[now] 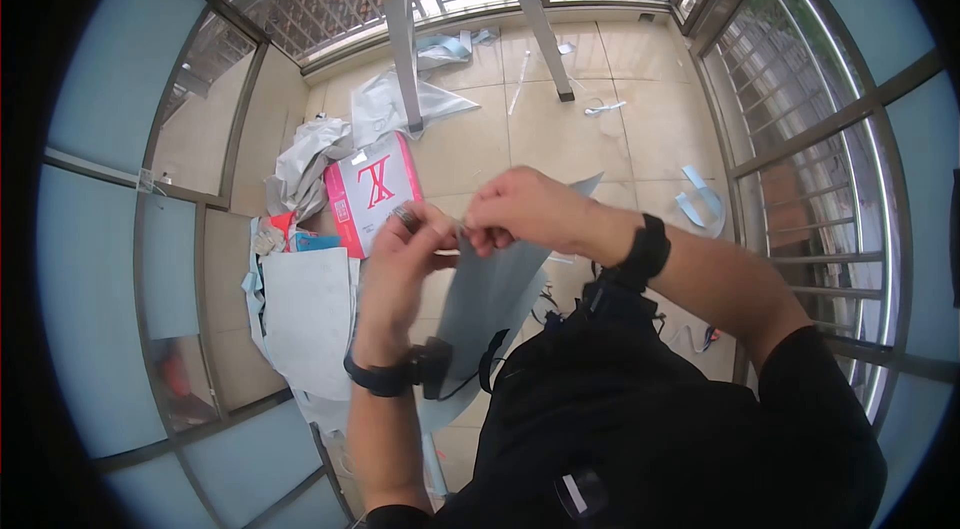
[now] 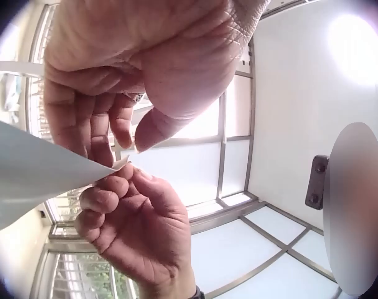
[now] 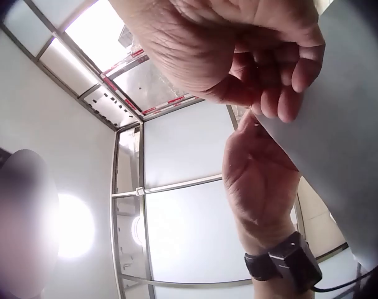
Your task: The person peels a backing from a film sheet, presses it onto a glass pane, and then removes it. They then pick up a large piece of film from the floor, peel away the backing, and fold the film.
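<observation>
A pale grey-blue sheet (image 1: 490, 294), thin and flexible, hangs from its upper corner in front of the person's torso. At that corner the right hand (image 1: 525, 214) pinches the sheet between thumb and curled fingers. Close against it, the left hand (image 1: 412, 244) has its thumb and fingertips at the same corner. In the left wrist view a small pale tip of the sheet (image 2: 46, 174) sticks up between the right hand (image 2: 142, 227) and the fingertips of the left hand (image 2: 145, 68). In the right wrist view the right fingers partly cover the left fingertips.
A ladder (image 1: 402, 39) stands ahead on the tiled floor. To the left lie a pink-and-white packet (image 1: 375, 184), crumpled plastic (image 1: 310, 164) and large pale sheets (image 1: 305, 319). Light-blue offcuts (image 1: 705, 194) lie at right. Railings and framed panels (image 1: 100, 299) enclose the space.
</observation>
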Demonstrator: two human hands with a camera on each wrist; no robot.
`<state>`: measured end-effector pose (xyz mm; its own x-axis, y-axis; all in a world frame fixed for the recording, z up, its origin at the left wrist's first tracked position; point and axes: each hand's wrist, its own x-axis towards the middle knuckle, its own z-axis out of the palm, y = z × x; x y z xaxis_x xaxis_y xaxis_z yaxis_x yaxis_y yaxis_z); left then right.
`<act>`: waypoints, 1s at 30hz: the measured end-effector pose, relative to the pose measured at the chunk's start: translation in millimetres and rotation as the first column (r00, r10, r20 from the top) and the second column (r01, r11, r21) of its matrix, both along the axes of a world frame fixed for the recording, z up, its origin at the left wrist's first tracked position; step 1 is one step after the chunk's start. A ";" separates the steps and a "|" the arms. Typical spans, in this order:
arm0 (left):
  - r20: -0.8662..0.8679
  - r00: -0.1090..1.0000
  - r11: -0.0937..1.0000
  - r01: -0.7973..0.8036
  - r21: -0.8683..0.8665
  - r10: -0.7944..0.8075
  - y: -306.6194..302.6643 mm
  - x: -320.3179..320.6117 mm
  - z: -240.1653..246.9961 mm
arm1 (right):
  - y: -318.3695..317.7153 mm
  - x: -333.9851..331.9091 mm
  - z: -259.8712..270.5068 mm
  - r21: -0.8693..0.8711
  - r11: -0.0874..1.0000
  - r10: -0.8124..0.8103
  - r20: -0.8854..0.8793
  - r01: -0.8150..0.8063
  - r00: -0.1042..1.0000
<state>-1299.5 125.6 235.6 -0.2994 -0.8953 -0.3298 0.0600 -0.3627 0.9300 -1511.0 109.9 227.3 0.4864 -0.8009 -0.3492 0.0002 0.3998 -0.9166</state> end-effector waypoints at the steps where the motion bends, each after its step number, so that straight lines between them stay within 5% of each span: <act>1: 0.005 1.000 1.000 -0.027 -0.015 0.027 -7.1 1.2 13.9 | -10.7 3.0 7.6 -0.007 1.000 -0.005 0.007 0.005 1.000; 3: 0.139 0.990 0.992 0.013 -0.122 0.004 -20.7 5.2 35.1 | -27.2 7.3 24.7 0.001 1.000 0.017 0.087 -0.017 0.996; 13: 0.145 0.986 0.963 0.116 -0.243 -0.082 -64.7 1.7 102.2 | -67.1 -3.7 91.0 -0.071 0.996 0.060 0.149 -0.050 0.987; 21: 0.187 0.977 0.953 0.151 -0.263 -0.104 -64.2 -8.2 92.8 | -61.6 -21.3 74.9 -0.059 0.998 -0.001 0.212 0.014 0.977; 30: 0.508 0.861 0.893 0.251 -0.373 -0.030 -46.7 -16.9 100.1 | -52.3 -10.2 74.6 -0.112 0.987 -0.085 0.232 0.113 0.969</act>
